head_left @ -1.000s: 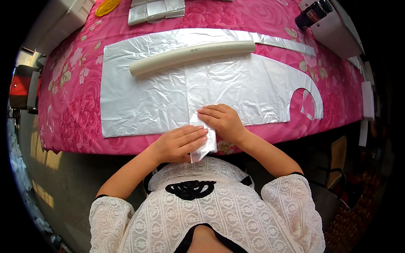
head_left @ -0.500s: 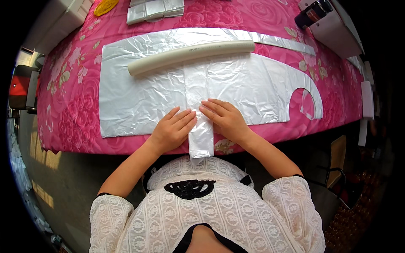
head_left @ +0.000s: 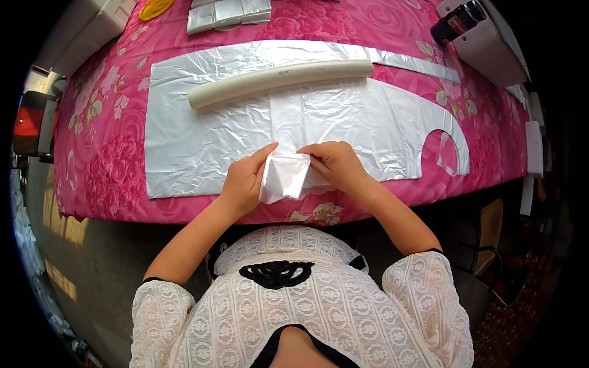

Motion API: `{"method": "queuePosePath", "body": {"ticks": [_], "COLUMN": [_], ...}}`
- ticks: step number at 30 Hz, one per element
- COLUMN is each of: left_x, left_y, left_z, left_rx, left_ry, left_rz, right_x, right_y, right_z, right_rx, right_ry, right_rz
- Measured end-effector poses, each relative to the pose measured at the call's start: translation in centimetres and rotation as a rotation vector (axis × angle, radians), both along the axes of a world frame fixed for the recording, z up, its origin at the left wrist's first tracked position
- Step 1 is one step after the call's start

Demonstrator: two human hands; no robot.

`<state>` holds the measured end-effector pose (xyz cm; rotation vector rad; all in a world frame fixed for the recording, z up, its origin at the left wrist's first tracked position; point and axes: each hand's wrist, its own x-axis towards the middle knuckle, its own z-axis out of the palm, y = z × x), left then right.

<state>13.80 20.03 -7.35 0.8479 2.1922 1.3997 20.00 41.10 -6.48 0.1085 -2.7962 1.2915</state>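
Plastic, thin and white, is folded into a small packet (head_left: pixel 285 176) in the middle of the head view. Both hands have it near the front edge of the counter (head_left: pixel 101 193). The left hand (head_left: pixel 244 178) is on its left side. Its grip is pinched together, with the thumb by the top left corner. The right hand (head_left: pixel 339 164) has the top right corner. Its grip is pinched together too, with the thumb and finger right on the plastic. The other fingers of the right hand are curled in.

Behind the packet lies a big, shiny silver sheet (head_left: pixel 208 138), flat but full of little wrinkles. I cannot tell if the packet is joined to it. On the right, the sheet has a round cut-out, and pink shows through. A long, pale, round pipe (head_left: pixel 279 83) lies across the sheet, and it looks a bit bent.

The counter wears a pink cloth with roses and leaves on it. At the far side sit a pile of folded silver packs (head_left: pixel 228 13) and a yellow thing (head_left: pixel 156 8). A dark bottle (head_left: pixel 457 23) is at the far right, by a white box (head_left: pixel 494 55). A red and black chair (head_left: pixel 29 126) is off to the left. The person wears a white lacy top (head_left: pixel 307 300) with a black patch on the front.
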Motion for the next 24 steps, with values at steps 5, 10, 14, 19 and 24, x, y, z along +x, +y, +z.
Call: {"method": "queuePosePath", "body": {"ticks": [5, 10, 14, 19, 24], "left_x": [-1.0, 0.4, 2.0, 2.5, 2.1], "left_y": [1.4, 1.9, 3.1, 3.2, 3.1], "left_z": [1.0, 0.9, -0.6, -0.9, -0.2], "left_rx": [0.149, -0.134, -0.427, -0.483, -0.475], "left_ry": [-0.179, 0.475, 0.599, 0.563, 0.561], "left_rz": [0.230, -0.081, -0.185, -0.193, -0.185], "right_x": [-3.2, -4.3, -4.4, -2.9, -0.8], "right_y": [0.5, 1.0, 0.8, 0.0, -0.8], "right_z": [1.8, 1.5, 2.0, 1.1, 0.7], "right_rx": [-0.245, -0.343, -0.356, -0.147, 0.461], "right_ry": [-0.573, -0.715, -0.732, -0.442, 0.195], "right_rz": [-0.192, -0.223, -0.233, -0.206, -0.085]}}
